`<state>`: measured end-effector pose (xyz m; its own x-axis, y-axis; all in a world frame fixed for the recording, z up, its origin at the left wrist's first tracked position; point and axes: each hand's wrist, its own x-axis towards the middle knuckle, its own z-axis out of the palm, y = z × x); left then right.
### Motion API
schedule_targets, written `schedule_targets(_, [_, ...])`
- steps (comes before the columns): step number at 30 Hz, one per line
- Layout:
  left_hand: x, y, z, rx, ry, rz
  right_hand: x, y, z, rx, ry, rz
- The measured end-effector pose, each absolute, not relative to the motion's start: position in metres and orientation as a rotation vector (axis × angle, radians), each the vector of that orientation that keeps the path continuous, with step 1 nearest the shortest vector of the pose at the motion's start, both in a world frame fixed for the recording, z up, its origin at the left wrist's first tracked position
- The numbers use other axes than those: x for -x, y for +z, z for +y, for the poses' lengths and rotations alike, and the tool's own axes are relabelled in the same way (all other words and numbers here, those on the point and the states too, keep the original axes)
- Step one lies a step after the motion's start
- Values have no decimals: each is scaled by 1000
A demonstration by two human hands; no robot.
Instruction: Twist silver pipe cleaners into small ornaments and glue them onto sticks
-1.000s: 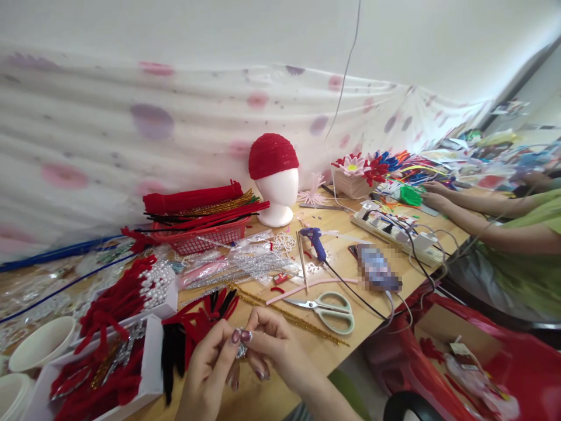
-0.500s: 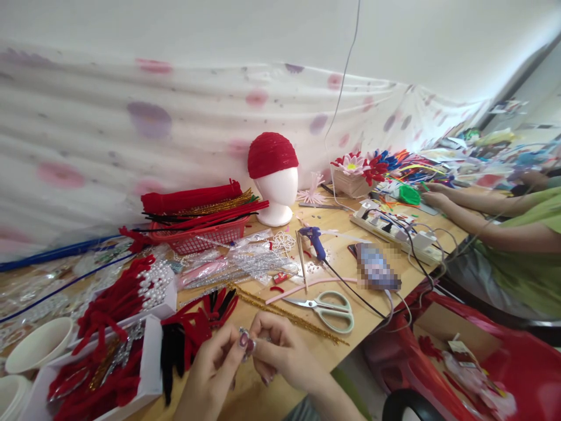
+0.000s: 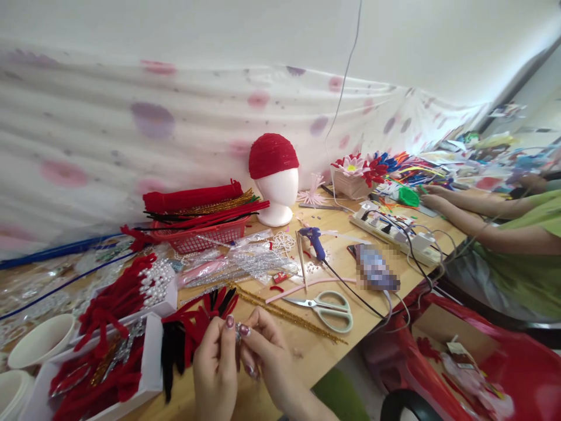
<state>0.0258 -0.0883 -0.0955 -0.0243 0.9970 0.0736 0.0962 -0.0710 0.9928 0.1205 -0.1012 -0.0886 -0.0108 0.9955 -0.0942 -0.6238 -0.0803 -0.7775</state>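
Observation:
My left hand [image 3: 215, 362] and my right hand [image 3: 270, 354] meet above the front edge of the table, fingers pinched together. Between the fingertips of both shows a small silvery piece [image 3: 238, 331], mostly hidden; its exact kind cannot be made out. Just left of my hands lie red and black fuzzy pipe-cleaner pieces [image 3: 197, 324]. Beyond my right hand are scissors with pale green handles [image 3: 335, 310] and gold tinsel stems [image 3: 289, 316]. A blue glue gun [image 3: 314, 241] rests farther back.
A white foam head with a red cap [image 3: 274, 158] stands behind a red basket [image 3: 205, 237] of stems. White boxes [image 3: 149, 368] and cups [image 3: 41, 342] are at left. Right are a phone [image 3: 377, 268], a power strip [image 3: 394, 234] with cables, and another person's arms [image 3: 473, 207].
My hands have turned the silvery piece; the left thumb now points upward and the left hand is more upright. Both hands stay close together. The camera view has barely shifted.

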Motion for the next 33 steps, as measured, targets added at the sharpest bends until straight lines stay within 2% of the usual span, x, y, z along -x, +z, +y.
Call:
schedule_targets(5, [-19, -90, -84, -1419, 1059, 1208, -131, -89, -99, 731, 1486, -722])
schedule_targets(10, [-2, -75, -81, -1335, 743, 984, -168, -76, -92, 689, 1857, -969])
schedule_targets(13, [-2, -71, -84, -1225, 672, 848, -176, -72, -89, 695, 1992, -995])
schedule_targets(19, [-11, -73, -86, -1143, 854, 1002, -154, -81, -93, 777, 1807, -725])
schedule_targets(33, [-30, -93, -98, -1368, 1319, 1386, -113, -85, -103, 756, 1442, -635])
